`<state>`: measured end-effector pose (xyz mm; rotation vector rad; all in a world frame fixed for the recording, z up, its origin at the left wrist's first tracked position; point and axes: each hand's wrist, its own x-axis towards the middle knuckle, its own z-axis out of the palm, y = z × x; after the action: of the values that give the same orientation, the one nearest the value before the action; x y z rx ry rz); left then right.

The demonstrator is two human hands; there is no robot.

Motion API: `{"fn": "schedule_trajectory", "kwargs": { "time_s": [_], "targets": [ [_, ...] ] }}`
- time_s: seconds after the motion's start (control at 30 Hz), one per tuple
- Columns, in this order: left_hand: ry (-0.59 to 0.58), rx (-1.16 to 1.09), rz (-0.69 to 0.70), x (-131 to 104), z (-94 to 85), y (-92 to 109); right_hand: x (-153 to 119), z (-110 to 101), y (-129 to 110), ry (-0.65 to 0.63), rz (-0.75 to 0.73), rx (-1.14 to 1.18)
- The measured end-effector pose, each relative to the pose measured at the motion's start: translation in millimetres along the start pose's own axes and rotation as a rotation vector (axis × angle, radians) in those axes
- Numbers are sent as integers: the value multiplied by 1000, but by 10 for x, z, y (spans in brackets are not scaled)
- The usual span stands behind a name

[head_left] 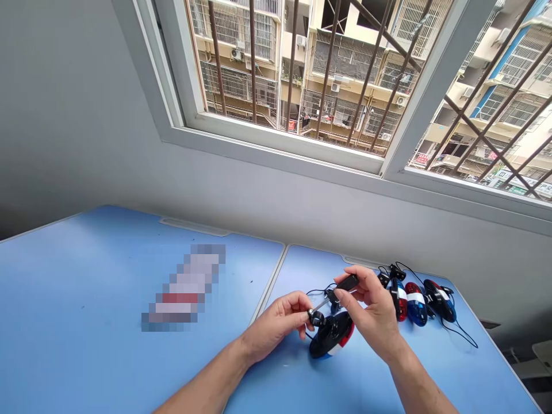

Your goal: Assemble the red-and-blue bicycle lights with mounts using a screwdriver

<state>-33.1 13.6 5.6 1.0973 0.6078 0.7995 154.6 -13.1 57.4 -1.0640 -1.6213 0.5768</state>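
My right hand [373, 307] is closed around the black handle of a screwdriver [347, 282], whose metal shaft slants down to the left. The tip meets a small black clamp [317, 318] that my left hand [280, 316] pinches between thumb and fingers. Joined to the clamp or just beside it, a black-backed light unit [330, 339] with red, white and blue parts rests tilted on the blue table [284, 379]. A thin black cable loops behind the hands.
Several similar red and blue units [416, 305] with black cables lie at the table's right side. A pixelated flat object [190, 287] is on the left half. Behind the table are a wall and a barred window [302, 69].
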Motion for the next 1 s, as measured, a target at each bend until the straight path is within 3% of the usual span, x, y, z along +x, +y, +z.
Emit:
{"fn": "schedule_trajectory", "kwargs": {
  "time_s": [0.57, 0.83, 1.0],
  "targets": [
    [-34, 69, -29, 7, -5, -20, -17, 90, 16, -49, -77, -61],
    [11, 54, -151, 46, -37, -114, 42, 175, 236, -14, 110, 3],
    [43, 62, -175, 21, -30, -67, 54, 190, 298, -22, 180, 52]
  ]
}}
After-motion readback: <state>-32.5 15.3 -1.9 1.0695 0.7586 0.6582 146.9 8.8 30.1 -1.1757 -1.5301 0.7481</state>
